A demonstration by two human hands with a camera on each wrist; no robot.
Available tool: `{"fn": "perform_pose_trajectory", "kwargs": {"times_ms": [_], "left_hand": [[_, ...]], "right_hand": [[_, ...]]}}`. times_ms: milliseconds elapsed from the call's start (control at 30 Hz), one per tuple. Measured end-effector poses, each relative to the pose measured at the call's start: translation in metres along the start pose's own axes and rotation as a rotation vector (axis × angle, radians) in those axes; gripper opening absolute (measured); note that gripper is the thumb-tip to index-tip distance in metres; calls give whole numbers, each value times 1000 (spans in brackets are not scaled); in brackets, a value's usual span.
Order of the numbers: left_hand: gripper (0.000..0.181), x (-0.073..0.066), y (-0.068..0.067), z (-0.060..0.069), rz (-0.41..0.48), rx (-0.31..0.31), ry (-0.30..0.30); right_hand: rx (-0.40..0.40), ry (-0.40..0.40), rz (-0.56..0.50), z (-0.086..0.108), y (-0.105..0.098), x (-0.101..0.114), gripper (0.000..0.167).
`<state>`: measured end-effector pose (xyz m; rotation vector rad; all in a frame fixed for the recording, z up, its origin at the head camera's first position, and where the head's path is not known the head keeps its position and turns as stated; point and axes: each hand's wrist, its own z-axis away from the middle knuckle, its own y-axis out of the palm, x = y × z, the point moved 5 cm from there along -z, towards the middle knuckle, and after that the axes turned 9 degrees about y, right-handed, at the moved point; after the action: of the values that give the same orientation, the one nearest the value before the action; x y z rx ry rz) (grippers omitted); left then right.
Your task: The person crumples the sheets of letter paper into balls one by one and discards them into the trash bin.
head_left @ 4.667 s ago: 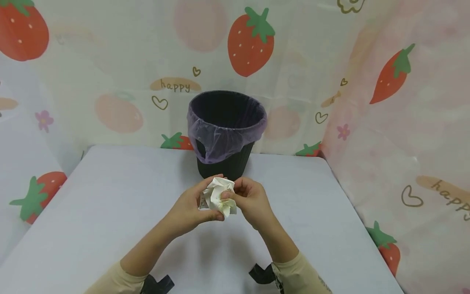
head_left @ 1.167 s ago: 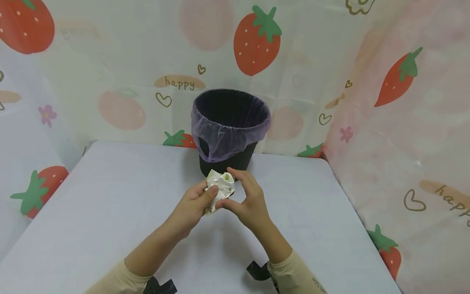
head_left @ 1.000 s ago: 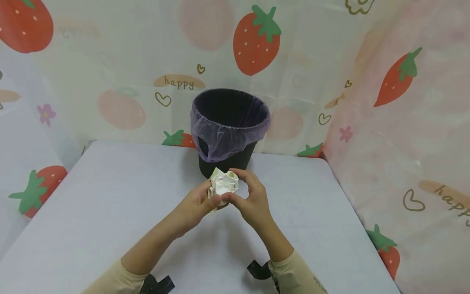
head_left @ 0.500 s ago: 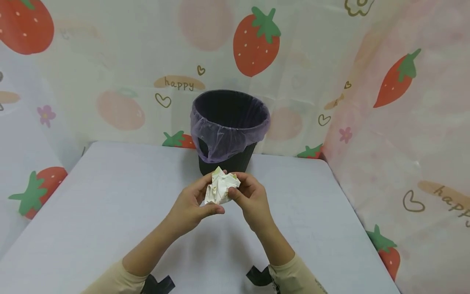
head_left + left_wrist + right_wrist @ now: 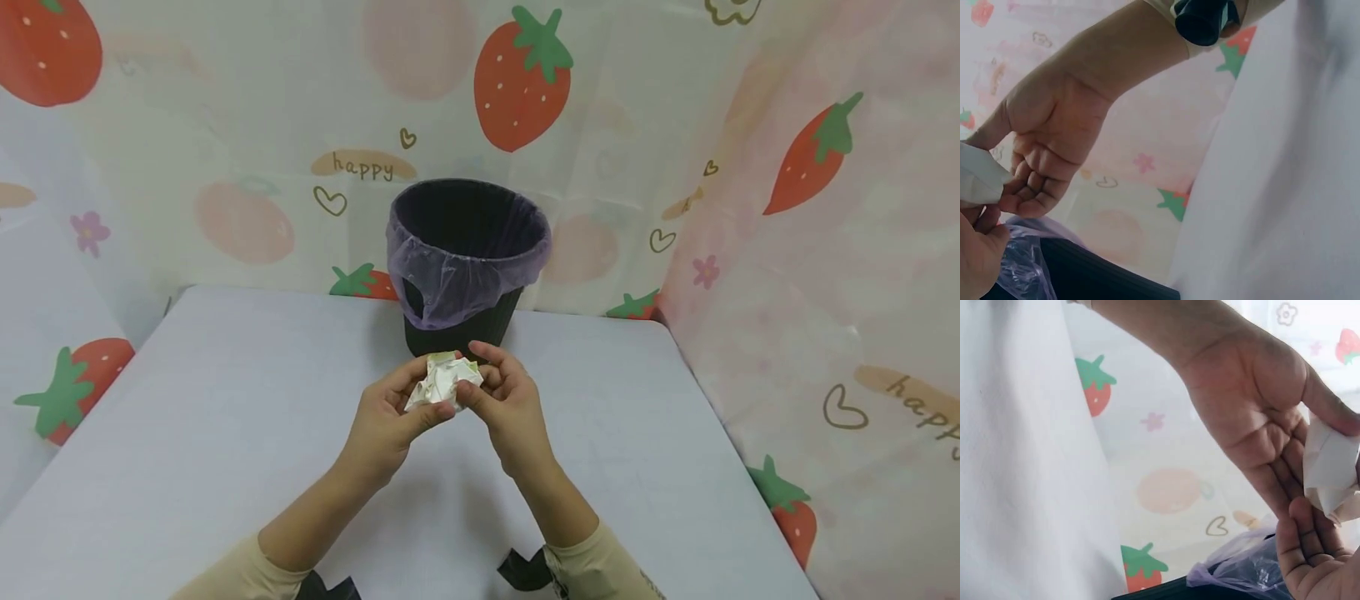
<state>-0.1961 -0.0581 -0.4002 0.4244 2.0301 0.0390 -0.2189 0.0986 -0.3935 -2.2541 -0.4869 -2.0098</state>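
Note:
A crumpled piece of white paper (image 5: 444, 383) with yellow-green patches is held between both hands above the table. My left hand (image 5: 384, 418) grips its left side, thumb along the near edge. My right hand (image 5: 513, 415) pinches its right side with the thumb, while the index finger is raised away from it. In the left wrist view, the right hand (image 5: 1054, 128) appears across from the paper (image 5: 980, 175). The right wrist view shows the left hand (image 5: 1254, 406) with its thumb on the paper (image 5: 1330, 465). Some fingers behind the paper are hidden.
Behind the hands stands a black bin (image 5: 459, 340) lined with a thin purple bag (image 5: 457, 287). It rests on a white-covered table (image 5: 247, 400), near the back edge. Strawberry-print sheets (image 5: 262, 100) hang behind and at the sides.
Over the earlier frames both hands turn the paper and shift their holds. Since half a second ago it looks lower and more compact, the left thumb has come onto it, and the right index finger has lifted.

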Motion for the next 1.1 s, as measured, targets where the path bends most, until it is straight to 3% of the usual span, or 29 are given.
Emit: {"fn": "perform_pose_trajectory", "kwargs": {"times_ms": [167,400,533,600,700,767,833,967,1100], "left_hand": [[42,1,-2,1,-37,-86,-3],[28,5,-1,5,-31,-164,8],[26,4,-1,4,-25,-204,-19],[26,2,-4,2,-20,-227,-34],[26,1,-10,-1,-16,-269,-54],[24,2,-12,-2,-10,-287,-71],[22,4,-12,-2,-1,-291,-97],[17,8,-8,0,20,-287,-124],[9,12,-7,3,49,-322,-130]], "right_hand": [[-53,-3,-5,3,3,0,50],[-125,-90,25,7,8,-4,28],[-124,-152,49,9,10,-5,22],[-98,-192,131,9,11,-4,28],[-55,-252,352,10,15,0,55],[-59,-305,515,11,17,2,71],[-84,-360,610,12,18,3,74],[-143,-447,626,12,16,4,55],[-132,-420,546,12,15,0,45]]}}
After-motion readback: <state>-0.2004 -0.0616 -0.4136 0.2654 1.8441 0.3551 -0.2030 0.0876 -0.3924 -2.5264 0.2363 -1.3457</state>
